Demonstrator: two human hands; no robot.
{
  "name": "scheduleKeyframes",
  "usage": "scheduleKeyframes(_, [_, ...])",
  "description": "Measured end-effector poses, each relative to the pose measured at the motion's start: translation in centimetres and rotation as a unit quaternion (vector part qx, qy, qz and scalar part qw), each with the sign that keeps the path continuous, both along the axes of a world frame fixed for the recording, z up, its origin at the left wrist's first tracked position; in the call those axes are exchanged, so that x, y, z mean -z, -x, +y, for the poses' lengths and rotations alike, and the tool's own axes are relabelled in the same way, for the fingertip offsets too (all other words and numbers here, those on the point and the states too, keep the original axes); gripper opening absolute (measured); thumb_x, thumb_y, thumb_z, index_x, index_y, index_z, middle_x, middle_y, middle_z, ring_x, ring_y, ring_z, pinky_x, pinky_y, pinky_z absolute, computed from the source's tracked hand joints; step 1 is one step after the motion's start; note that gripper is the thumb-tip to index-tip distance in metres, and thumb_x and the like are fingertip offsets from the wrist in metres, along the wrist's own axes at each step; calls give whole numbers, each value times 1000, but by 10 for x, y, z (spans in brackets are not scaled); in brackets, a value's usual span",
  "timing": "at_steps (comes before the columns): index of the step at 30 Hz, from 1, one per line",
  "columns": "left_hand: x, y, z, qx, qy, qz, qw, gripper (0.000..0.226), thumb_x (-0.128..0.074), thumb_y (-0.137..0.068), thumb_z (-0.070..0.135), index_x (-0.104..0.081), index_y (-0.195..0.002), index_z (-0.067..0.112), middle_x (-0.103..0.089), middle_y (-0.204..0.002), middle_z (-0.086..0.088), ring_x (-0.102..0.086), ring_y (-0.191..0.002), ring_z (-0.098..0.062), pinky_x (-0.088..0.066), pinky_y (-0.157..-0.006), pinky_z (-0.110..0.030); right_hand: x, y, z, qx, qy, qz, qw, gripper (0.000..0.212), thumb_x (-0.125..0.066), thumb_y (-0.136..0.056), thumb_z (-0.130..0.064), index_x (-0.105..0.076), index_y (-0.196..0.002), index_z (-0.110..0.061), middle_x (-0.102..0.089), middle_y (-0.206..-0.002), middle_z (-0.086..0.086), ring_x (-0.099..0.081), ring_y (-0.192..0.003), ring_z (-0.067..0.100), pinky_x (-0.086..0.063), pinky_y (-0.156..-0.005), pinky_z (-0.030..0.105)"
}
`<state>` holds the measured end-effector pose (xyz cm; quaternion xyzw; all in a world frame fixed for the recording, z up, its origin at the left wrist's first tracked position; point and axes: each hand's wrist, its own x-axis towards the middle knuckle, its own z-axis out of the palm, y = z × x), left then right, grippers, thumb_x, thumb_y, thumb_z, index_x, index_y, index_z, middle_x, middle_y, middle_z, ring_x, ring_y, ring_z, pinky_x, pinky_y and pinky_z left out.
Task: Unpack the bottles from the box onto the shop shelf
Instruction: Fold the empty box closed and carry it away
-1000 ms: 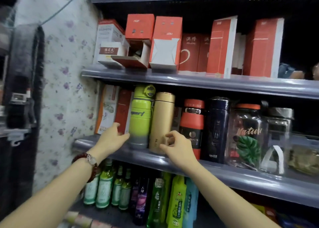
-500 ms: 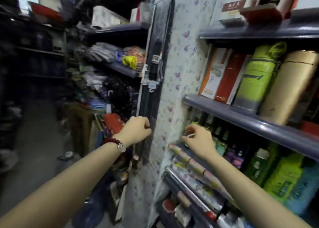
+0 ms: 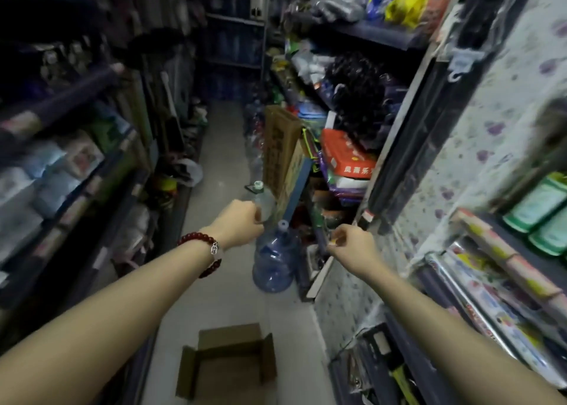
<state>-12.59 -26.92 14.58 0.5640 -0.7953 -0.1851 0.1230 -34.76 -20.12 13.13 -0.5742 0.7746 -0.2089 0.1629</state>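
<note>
An open brown cardboard box [image 3: 227,364] lies on the aisle floor below my arms, flaps spread; I see no bottle in the part of its inside that shows. Above the floor my left hand [image 3: 238,223], with a red bead bracelet on its wrist, is curled into a loose fist and holds nothing. My right hand [image 3: 349,245] hovers to its right with fingers curled in, nothing visibly in it. At the far right edge, green bottles [image 3: 549,220] stand on the shop shelf [image 3: 503,251], away from both hands.
A big blue water jug [image 3: 274,262] and a clear bottle [image 3: 264,194] stand on the floor ahead. An upright brown carton [image 3: 280,146] leans on the crowded right-hand shelves. Stocked shelves [image 3: 61,171] line the left. The narrow grey aisle floor [image 3: 214,146] runs between them.
The view has swung left from the flask shelf to the aisle and the floor box. Both hands have come off the shelf and now hang in the air, fingers curled.
</note>
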Motion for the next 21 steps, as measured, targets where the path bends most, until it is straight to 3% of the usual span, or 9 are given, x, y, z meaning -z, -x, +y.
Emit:
scheduleKeyframes(7, [100,-26,29,-83,-74,-46,993,27,-55,-88,22,-66,-108,8,-69,-109,-15,-62,-104,-32,-48,-84,-31,116,-23,-17,-99,-63,-4,993,18,-64,-80,-18,-69,-93,-7,-71,-100,14,-64,-98,32,-50,-79,34])
scheduleKeyframes(10, [151,-37,43,-105,-106,-54,987,28,-54,-89,22,-64,-112,9,-67,-112,-14,-62,-104,-31,-47,-81,-30,173,-34,-12,-112,-88,-12,990,14,-64,-80,-19,-65,-88,-9,-70,-97,13,-63,-95,32,-45,-73,29])
scheduleKeyframes(16, [288,-66,61,-128,-153,-73,977,30,-53,-92,24,-60,-118,11,-65,-115,-11,-62,-104,-26,-49,-84,-30,316,-57,-1,-111,-138,-12,984,24,-64,-84,-22,-64,-107,-14,-67,-109,10,-62,-102,27,-48,-83,31])
scheduleKeyframes(21, [405,-90,70,-147,-159,-89,972,27,-54,-91,30,-61,-113,16,-66,-110,-7,-63,-98,-23,-54,-83,-35,425,-69,2,-123,-153,-16,980,19,-59,-86,-19,-67,-102,-11,-68,-104,11,-63,-98,27,-52,-82,34])
